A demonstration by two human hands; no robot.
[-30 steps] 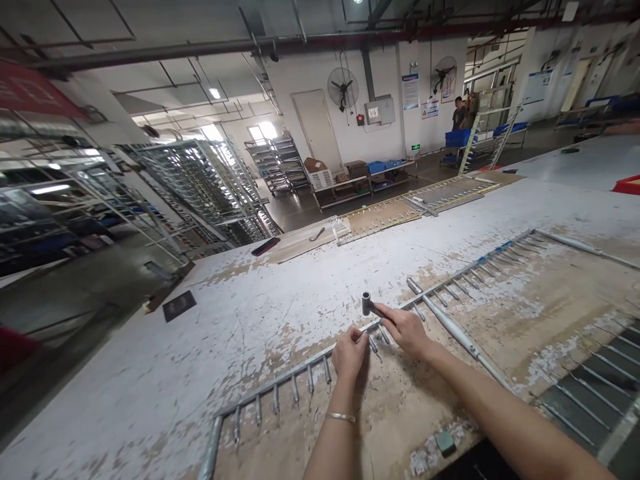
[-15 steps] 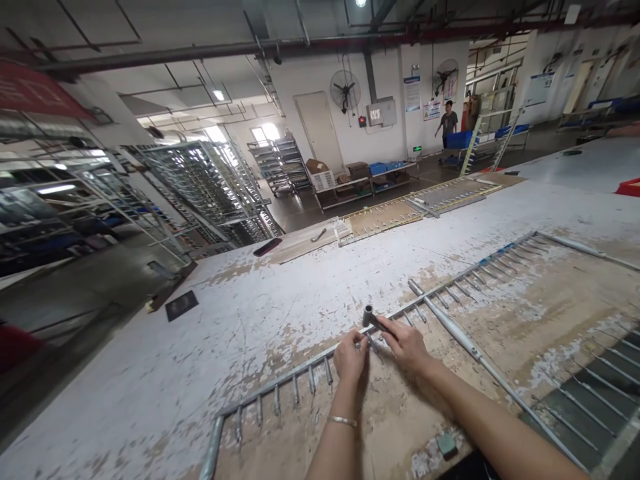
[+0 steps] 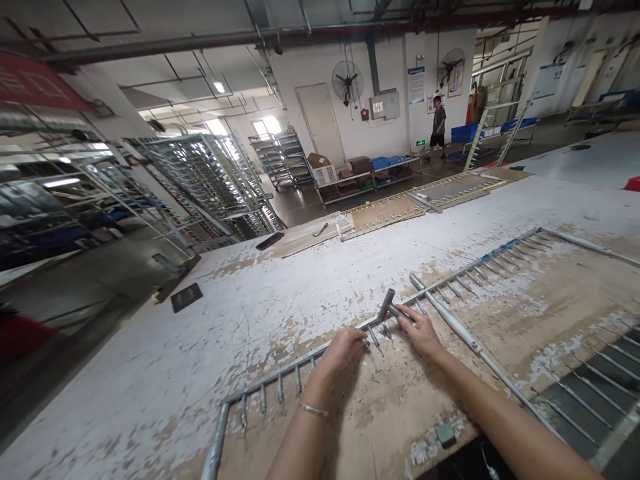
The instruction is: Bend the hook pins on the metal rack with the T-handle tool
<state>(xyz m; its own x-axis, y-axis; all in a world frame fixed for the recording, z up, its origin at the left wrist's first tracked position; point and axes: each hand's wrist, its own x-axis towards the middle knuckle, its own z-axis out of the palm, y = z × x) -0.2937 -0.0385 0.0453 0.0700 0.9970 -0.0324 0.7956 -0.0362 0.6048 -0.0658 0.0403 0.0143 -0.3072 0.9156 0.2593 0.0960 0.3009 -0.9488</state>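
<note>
My right hand point(image 3: 421, 335) is closed round the handle of a metal hammer point(image 3: 387, 305) with a tube-like head, whose lower end is at the rail of a grey metal rack frame point(image 3: 274, 382). To its left my left hand point(image 3: 341, 351) bends over the same rail. Its fingertips pinch together at a small metal peg point(image 3: 367, 345), mostly hidden by the fingers. Between the two hands another metal peg point(image 3: 374, 337) sticks out from the rail toward me. More pegs line the rail on both sides.
The frame lies on a worn white table point(image 3: 240, 333). A green block point(image 3: 445, 435) sits near the front edge, a dark flat plate point(image 3: 187, 298) at left. Along the far edge are a phone point(image 3: 270, 241), a wrench point(image 3: 321, 230) and a yellowish rack point(image 3: 390, 220). A person point(image 3: 438, 127) is farther back.
The hammer head has swung from pointing toward me to slanting upright, and moved right with my right hand. My left hand has shifted slightly left. The person in the background has moved left.
</note>
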